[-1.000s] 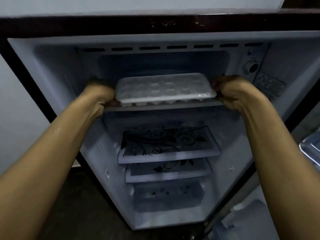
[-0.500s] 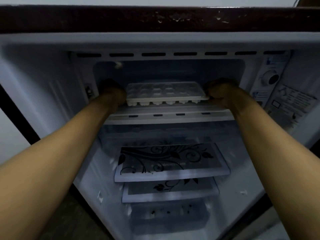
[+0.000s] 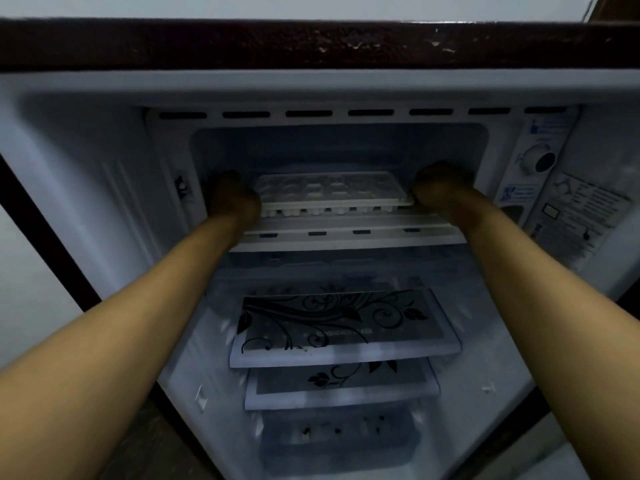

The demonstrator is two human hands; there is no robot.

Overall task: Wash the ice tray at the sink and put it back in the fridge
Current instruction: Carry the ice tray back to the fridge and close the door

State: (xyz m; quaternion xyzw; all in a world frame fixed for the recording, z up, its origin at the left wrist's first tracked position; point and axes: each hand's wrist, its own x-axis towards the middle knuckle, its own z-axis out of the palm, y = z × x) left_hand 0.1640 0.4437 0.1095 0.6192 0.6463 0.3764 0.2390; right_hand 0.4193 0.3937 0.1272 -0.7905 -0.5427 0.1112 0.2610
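One ice tray (image 3: 330,192) sits in the freezer compartment (image 3: 339,150) of the one open fridge (image 3: 86,188). Two hands are in there: the left hand (image 3: 233,200) and the right hand (image 3: 438,188). Below are two glass shelves, an upper shelf (image 3: 343,323) and a lower shelf (image 3: 341,384). One dial (image 3: 538,161) shows on the right wall. Seven dark vent slots (image 3: 308,113) run along the top.

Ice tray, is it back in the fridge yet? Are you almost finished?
Almost. The ice tray is inside the freezer compartment at the top of the open fridge. The left hand and right hand grip its ends. Left: let go and shut the door.
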